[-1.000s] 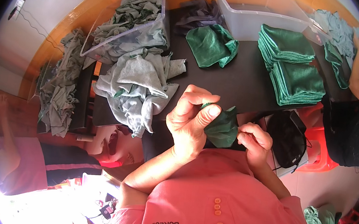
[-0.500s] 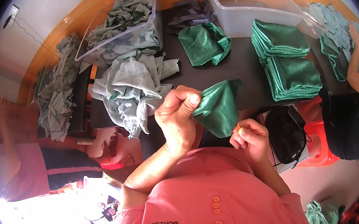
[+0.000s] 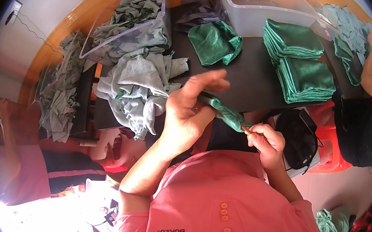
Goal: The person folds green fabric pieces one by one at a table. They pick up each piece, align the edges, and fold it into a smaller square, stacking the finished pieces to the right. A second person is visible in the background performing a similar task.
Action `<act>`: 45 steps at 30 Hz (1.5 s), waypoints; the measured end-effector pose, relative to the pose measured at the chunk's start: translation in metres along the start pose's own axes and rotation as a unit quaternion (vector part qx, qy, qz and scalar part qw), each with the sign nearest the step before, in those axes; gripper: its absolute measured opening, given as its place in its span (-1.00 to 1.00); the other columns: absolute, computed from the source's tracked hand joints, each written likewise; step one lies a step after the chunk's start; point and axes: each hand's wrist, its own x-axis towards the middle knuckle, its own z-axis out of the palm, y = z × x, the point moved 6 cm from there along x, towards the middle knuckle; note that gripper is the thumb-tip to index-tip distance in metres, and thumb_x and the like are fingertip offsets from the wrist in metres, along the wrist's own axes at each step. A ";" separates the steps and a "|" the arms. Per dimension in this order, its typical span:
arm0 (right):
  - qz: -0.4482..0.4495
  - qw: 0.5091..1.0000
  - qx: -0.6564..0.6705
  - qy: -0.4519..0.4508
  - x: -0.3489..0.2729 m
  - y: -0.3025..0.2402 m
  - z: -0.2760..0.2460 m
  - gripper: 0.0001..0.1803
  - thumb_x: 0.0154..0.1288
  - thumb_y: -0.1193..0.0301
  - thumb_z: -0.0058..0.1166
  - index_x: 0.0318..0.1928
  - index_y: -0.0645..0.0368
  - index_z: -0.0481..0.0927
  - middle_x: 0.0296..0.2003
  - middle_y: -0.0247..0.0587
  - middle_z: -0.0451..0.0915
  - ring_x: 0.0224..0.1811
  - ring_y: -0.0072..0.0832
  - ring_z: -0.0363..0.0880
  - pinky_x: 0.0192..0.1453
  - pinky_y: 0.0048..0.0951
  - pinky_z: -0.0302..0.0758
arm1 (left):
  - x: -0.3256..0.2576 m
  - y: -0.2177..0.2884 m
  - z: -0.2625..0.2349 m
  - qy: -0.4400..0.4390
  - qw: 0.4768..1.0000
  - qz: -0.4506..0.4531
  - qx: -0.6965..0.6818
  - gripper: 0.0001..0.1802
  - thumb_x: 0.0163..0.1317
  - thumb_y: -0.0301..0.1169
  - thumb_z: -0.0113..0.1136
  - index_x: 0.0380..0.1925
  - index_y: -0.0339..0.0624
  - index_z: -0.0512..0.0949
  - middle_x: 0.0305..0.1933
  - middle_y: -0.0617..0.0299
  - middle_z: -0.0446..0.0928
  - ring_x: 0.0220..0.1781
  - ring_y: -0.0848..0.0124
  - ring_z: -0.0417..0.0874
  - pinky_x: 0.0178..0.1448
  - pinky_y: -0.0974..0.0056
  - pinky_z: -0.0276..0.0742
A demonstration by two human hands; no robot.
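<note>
A piece of shiny green cloth (image 3: 229,114), seen narrow and edge-on, hangs between my hands above the table's near edge. My left hand (image 3: 189,112) has its fingers stretched out, slightly smeared by motion, and its thumb beside the cloth's left end. At the other end my right hand (image 3: 267,144) pinches a thin brown stick (image 3: 245,130); its tip meets the cloth, and I cannot tell how far it goes in. Beyond my hands lies a loose green satin-like piece (image 3: 214,43). Folded green pieces stand in two neat stacks (image 3: 306,81) to the right.
Grey-green cloth pieces (image 3: 137,81) heap at the left, below a clear bin (image 3: 126,38) full of more. Another clear bin (image 3: 268,22) stands at the back. A black bag (image 3: 299,139) rests by the right table edge. Other people's arms (image 3: 370,63) show at both sides.
The cloth has turned from a spread-out face to a narrow edge-on strip. My left fingers have gone from pinching it to stretching out. The brown stick at my right hand shows more clearly.
</note>
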 end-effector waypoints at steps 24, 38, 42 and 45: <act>0.010 0.999 -0.004 -0.035 0.008 0.007 0.008 -0.89 0.29 0.53 0.13 -0.33 0.36 0.61 -0.63 -0.38 0.47 -0.63 -0.73 0.32 -0.52 -0.63 0.24 | -0.004 -0.035 -0.021 0.029 0.999 0.030 0.025 -0.68 -0.06 -0.86 -0.03 -0.36 -0.34 0.58 -0.31 0.07 0.62 -0.32 0.43 0.62 -0.25 0.42 0.58; -0.086 0.991 -0.101 0.003 0.008 -0.010 -0.003 -0.94 0.23 0.57 0.18 -0.31 0.33 0.60 -0.52 -0.29 0.57 -0.56 -0.68 0.41 -0.48 -0.61 0.29 | -0.013 -0.002 -0.014 -0.051 0.996 0.076 0.020 -0.77 0.09 -0.59 0.36 -0.20 -0.31 0.65 -0.20 0.17 0.49 -0.21 0.48 0.53 -0.16 0.41 0.48; -0.058 0.997 -0.049 0.029 0.004 -0.006 -0.006 -0.93 0.20 0.58 0.20 -0.32 0.33 0.58 -0.52 -0.29 0.56 -0.54 -0.67 0.42 -0.45 -0.61 0.30 | -0.014 0.003 -0.013 -0.071 0.995 0.066 -0.005 -0.77 0.15 -0.57 0.31 -0.15 -0.30 0.66 -0.20 0.17 0.49 -0.22 0.48 0.54 -0.14 0.42 0.51; -0.063 0.996 -0.043 0.044 0.003 -0.008 -0.006 -0.92 0.18 0.60 0.21 -0.32 0.34 0.58 -0.51 -0.28 0.56 -0.54 -0.67 0.41 -0.45 -0.62 0.28 | -0.014 -0.002 -0.014 -0.094 0.991 0.075 -0.057 -0.79 0.19 -0.59 0.26 -0.14 -0.31 0.65 -0.19 0.14 0.49 -0.23 0.47 0.57 -0.12 0.43 0.54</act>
